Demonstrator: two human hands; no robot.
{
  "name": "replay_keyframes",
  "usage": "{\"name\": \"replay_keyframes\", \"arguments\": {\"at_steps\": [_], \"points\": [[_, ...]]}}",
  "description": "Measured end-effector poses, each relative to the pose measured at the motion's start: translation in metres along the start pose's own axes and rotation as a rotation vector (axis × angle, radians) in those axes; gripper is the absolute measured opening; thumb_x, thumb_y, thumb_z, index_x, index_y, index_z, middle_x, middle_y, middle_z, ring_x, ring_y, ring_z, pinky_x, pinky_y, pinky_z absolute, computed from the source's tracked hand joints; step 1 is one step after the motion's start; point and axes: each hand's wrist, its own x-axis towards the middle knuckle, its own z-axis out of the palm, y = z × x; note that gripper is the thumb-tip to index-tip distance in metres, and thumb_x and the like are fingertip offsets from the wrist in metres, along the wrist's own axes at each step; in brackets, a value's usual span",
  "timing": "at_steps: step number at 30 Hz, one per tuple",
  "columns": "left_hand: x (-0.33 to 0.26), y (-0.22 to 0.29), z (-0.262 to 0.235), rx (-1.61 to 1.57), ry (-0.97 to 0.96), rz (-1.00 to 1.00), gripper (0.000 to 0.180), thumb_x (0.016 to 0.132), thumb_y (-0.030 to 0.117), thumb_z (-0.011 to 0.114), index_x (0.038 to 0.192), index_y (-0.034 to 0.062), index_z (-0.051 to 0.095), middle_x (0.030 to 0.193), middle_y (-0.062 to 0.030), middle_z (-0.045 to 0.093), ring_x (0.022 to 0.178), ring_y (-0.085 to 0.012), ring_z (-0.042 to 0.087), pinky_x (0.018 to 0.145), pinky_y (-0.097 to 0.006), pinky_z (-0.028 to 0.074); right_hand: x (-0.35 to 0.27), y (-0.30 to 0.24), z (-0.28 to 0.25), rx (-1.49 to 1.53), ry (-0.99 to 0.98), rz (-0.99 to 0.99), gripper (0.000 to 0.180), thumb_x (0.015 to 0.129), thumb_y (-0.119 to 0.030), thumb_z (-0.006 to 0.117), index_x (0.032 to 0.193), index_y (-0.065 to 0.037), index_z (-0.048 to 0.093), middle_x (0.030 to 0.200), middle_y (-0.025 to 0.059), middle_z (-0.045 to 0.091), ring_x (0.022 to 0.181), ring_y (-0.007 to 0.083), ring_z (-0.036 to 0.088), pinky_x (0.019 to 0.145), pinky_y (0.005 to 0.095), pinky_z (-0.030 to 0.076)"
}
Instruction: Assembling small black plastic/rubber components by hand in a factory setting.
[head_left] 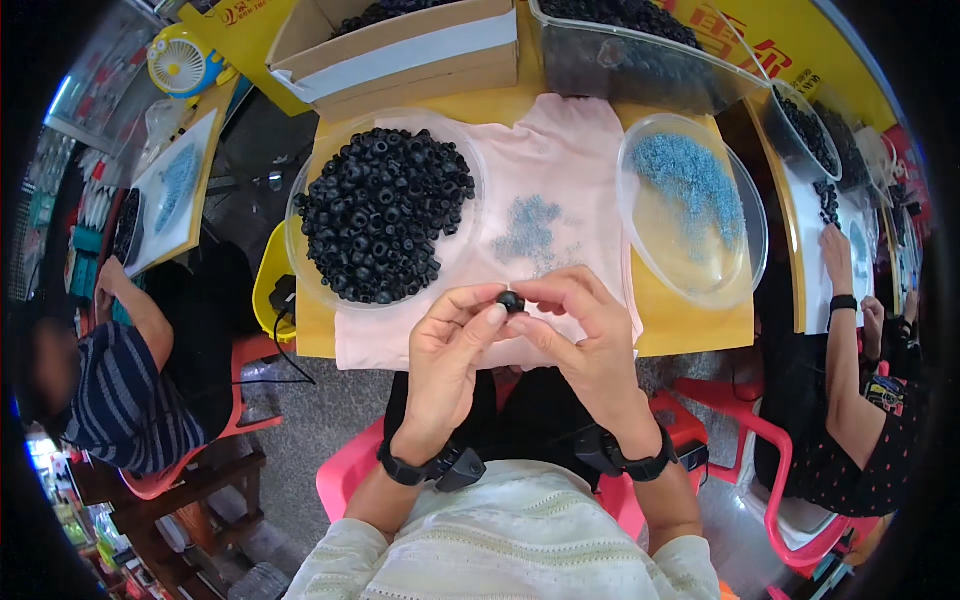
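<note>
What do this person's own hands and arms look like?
The left hand and right hand are ungloved. Each wrist wears a black strap with a small, boxy dark device. The pale sleeves end well above the wrists.

black bead (511, 301) partly hidden by fingertips (496, 314), cardboard box (430, 85) cut off above, blue grains (530, 228) too small to count

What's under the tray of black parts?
Pink cloth shows at the right side of the tray, yellow tabletop at its left; the heaped black parts hide what lies directly beneath.
</note>
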Motion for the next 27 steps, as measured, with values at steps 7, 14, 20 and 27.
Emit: {"name": "replay_keyframes", "arguments": {"at_steps": [7,14,20,27], "points": [[0.001,0.007,0.001,0.017,-0.025,0.103,0.021,0.093,0.000,0.060,0.114,-0.0028,0.060,0.110,-0.0117,0.066,0.097,-0.0160,0.065,0.087,-0.031,0.055,0.008,-0.007,0.006,-0.024,-0.004,-0.014,0.023,0.082,-0.004,0.072,0.104,-0.001,0.069,0.097,0.0098,0.062,0.078,0.0164,0.062,0.064,0.0268,0.050],[0.016,0.033,0.004,0.106,-0.055,0.199,0.028,0.095,0.003,0.057,0.123,-0.0014,0.057,0.111,-0.0138,0.066,0.094,-0.0199,0.066,0.081,-0.032,0.056,0.041,-0.027,-0.008,-0.006,-0.097,-0.016,0.019,0.085,-0.005,0.070,0.104,-0.003,0.069,0.096,0.0072,0.067,0.078,0.0143,0.063,0.064,0.0246,0.050],[0.033,0.077,-0.032,0.309,0.168,0.389,0.026,0.098,0.010,0.054,0.121,-0.0014,0.060,0.106,-0.0130,0.067,0.087,-0.0160,0.066,0.075,-0.027,0.054,0.122,-0.055,-0.075,-0.304,0.242,-0.128,0.019,0.086,-0.013,0.070,0.103,-0.005,0.070,0.088,0.0022,0.069,0.073,0.0058,0.058,0.060,0.0211,0.044],[0.044,0.093,-0.052,0.729,0.171,0.370,0.021,0.096,0.009,0.059,0.112,-0.0011,0.067,0.100,-0.0083,0.069,0.083,-0.0097,0.064,0.070,-0.021,0.051,0.240,0.007,-0.158,-0.762,0.375,-0.223,0.033,0.086,-0.033,0.069,0.109,-0.009,0.071,0.093,0.0040,0.072,0.076,0.0101,0.063,0.069,0.0245,0.048]]}}
